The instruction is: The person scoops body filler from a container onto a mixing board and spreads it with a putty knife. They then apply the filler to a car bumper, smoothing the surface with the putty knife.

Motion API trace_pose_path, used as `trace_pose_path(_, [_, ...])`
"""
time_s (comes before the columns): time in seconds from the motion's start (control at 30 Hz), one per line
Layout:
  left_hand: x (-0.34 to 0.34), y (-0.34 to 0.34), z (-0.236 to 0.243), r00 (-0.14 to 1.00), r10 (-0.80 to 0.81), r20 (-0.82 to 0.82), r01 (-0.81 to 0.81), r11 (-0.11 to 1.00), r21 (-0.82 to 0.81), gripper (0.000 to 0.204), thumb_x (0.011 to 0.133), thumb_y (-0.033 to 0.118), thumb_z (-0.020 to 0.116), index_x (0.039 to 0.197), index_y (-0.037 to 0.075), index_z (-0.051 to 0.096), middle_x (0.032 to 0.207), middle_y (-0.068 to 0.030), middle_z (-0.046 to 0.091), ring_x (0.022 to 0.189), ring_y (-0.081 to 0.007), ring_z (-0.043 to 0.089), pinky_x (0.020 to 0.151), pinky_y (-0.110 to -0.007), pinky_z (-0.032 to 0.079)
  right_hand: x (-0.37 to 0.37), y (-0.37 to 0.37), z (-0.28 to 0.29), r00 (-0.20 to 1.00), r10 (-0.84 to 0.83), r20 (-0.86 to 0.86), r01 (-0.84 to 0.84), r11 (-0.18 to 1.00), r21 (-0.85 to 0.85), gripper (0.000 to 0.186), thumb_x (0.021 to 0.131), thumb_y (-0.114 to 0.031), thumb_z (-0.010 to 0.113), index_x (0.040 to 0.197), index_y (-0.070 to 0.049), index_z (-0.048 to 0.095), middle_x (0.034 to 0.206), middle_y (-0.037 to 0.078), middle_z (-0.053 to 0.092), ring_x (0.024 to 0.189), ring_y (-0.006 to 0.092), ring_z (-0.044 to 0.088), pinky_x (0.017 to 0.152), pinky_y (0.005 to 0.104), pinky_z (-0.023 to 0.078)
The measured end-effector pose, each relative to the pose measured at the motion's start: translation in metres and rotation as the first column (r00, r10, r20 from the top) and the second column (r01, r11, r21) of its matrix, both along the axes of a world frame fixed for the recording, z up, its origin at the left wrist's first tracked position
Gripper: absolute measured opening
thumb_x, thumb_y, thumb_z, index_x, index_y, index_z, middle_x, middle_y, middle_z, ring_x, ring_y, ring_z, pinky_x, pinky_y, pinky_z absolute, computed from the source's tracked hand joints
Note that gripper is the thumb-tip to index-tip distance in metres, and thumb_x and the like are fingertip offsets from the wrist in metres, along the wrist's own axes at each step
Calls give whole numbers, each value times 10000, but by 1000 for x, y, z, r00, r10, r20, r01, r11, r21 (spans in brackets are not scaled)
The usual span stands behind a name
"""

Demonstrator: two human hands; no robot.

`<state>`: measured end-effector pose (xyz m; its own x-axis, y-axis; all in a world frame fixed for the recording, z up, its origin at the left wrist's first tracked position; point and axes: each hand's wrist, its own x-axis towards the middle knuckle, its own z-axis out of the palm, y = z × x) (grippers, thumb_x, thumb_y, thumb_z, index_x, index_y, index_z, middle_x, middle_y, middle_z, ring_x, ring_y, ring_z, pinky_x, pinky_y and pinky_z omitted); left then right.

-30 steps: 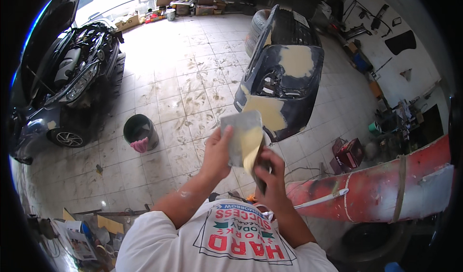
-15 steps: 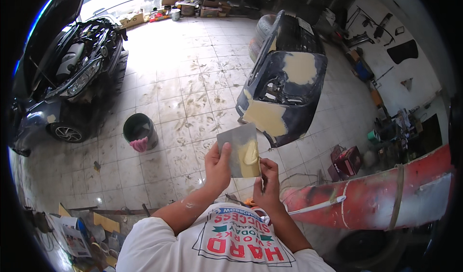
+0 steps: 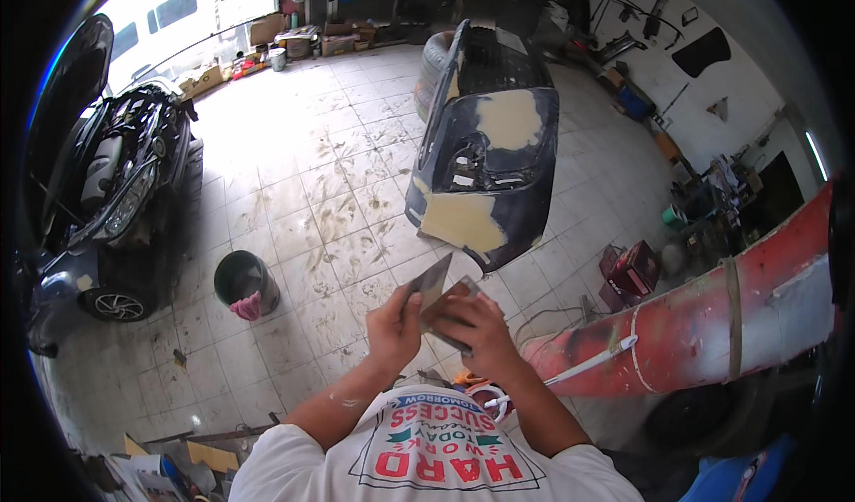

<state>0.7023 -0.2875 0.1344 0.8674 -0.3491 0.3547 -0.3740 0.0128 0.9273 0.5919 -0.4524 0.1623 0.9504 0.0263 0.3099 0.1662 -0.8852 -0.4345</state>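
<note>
The left hand (image 3: pixel 393 331) grasped a thin grey plate (image 3: pixel 434 279), with the thumb against its near end and the far corner tilted up to the right. The right hand (image 3: pixel 478 331) grasped a second plate (image 3: pixel 461 288), its fingers laid across the face. Both plates were held up in front of the chest, close together; whether their edges touched could not be told.

Each plate looked light enough for one hand and fairly stiff, perhaps with a little spring. Breakage seemed unlikely, but the edges might have been keen, and any smear on the faces, too blurred to judge, would have made them slippery. The near end seemed the best hold, thumb on one face and fingers behind, with the far edge left clear.

Beyond the hands, a dark bumper (image 3: pixel 527 195) with beige patches (image 3: pixel 509 121) stood on the tiled floor (image 3: pixel 334 204); a bucket (image 3: pixel 271 295) stood to the left.
</note>
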Motion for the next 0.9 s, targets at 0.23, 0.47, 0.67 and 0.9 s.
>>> trace_pose_path(0.23, [28,0,10,969,240,52,-218,937,-272,164,1078,107,612,1044,-37,682,700,-76,682,597,-101,622,553,-289,483,-13,25,-16,992,69,-105,-75,996,-48,702,671,4,749,1324,-253,746,1306,4,619,1375,247,525,1173,665,335])
trace_pose_path(0.47, [39,2,-2,438,-448,-780,-139,823,-551,300,1114,269,590,1295,38,649,1173,-89,740,970,-174,728,839,-342,611,19,4,-19,956,39,290,-94,979,179,746,641,149,720,1311,-165,628,1368,182,509,1352,434,524,1111,566,465])
trace_pose_path(0.67, [24,16,-7,802,-196,-565,-47,921,-386,263,1116,204,584,1260,5,676,996,-58,743,850,-87,665,739,-281,559,12,-35,-6,985,-124,118,148,962,-228,741,658,109,695,1301,-258,731,1329,68,592,1356,344,544,1143,634,366])
trace_pose_path(0.9, [39,12,15,995,66,-76,-75,989,-124,187,1082,141,620,1175,2,703,691,-118,647,606,-67,546,549,-285,462,7,26,-2,999,33,-6,-34,992,-122,694,661,-13,728,1303,-276,750,1341,46,618,1365,314,540,1149,646,359])
